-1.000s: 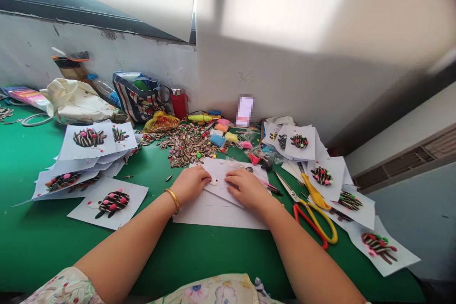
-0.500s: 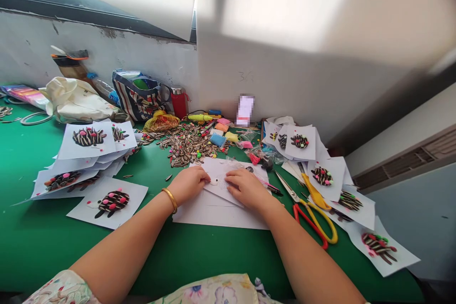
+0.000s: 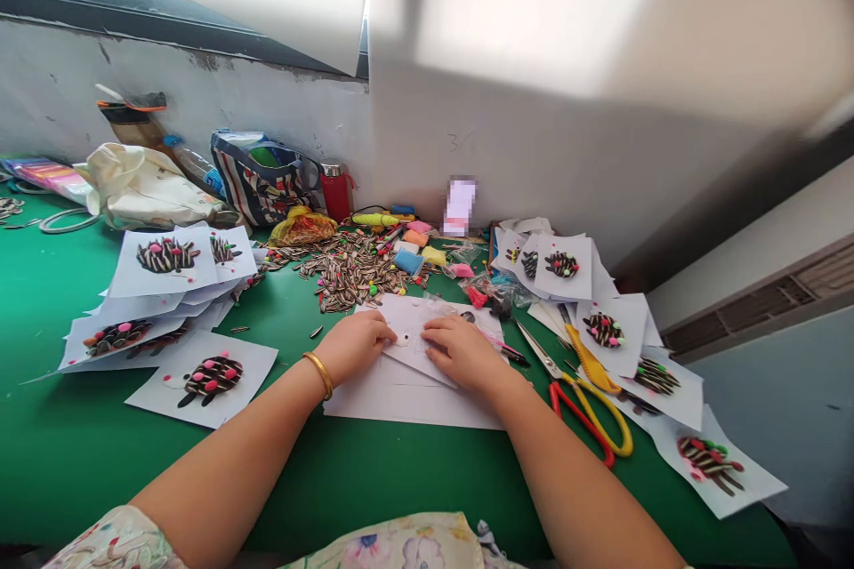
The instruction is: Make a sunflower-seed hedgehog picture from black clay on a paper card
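A white sheet of paper [image 3: 393, 309] lies at a slant over a larger white sheet [image 3: 414, 400] on the table. On the upper sheet sits a small flattened piece of white clay [image 3: 402, 340] with a black dot in it. My left hand [image 3: 353, 344], with a gold bangle at the wrist, has its thumb and forefinger closed at the clay's left edge. On the other side, my right hand [image 3: 460, 351] rests on the sheet, fingers stretched out and holding nothing. Its fingers cover part of a faint drawing on the paper.
Scissors [image 3: 567, 387] lie right of the papers. Behind them spread striped sunflower seeds [image 3: 353, 271] and packs of coloured clay [image 3: 408, 261]. Seed-picture cards stand in piles at left [image 3: 160, 262] and right [image 3: 610, 324]. A red flask [image 3: 334, 193] stands against the wall.
Almost nothing differs. My left fingertips have shifted very slightly to the right beside the white clay; my right hand stays where it was.
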`<move>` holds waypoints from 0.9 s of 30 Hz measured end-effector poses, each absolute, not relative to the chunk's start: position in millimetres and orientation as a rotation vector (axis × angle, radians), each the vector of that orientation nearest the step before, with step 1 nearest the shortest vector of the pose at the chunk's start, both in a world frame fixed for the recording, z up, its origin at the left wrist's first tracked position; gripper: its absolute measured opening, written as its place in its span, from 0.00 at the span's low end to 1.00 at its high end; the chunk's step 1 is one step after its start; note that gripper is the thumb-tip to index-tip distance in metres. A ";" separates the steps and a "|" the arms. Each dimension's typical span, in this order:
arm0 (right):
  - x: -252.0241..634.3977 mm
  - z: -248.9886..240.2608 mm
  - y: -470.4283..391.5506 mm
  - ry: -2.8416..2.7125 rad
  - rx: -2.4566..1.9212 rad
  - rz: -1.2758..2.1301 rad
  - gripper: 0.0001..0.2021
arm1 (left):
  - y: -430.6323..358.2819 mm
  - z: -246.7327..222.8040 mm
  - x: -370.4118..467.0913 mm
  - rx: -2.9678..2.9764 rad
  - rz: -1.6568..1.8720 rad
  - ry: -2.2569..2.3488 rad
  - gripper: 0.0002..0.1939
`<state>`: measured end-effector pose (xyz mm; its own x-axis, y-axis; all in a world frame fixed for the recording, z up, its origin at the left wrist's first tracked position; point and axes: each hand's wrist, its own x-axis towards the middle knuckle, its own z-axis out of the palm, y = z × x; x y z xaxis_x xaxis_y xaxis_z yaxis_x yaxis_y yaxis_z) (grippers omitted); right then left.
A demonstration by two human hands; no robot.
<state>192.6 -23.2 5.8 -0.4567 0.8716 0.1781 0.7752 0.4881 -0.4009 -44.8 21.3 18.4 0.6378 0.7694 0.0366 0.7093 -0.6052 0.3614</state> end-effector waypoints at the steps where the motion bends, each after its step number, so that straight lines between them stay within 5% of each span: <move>1: 192.6 5.8 -23.3 -2.378 -1.378 0.374 0.14 | 21.1 18.4 -44.6 2.551 0.268 1.186 0.17; 27: 195.9 3.8 -20.3 -2.397 -1.334 0.364 0.18 | 16.0 8.8 -38.4 2.651 0.509 1.011 0.23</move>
<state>195.9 -20.3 3.8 -0.4821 0.8544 0.1941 0.7582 0.5178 -0.3961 -38.4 16.0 8.8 0.6967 0.6796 0.2297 0.5893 -0.7248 0.3570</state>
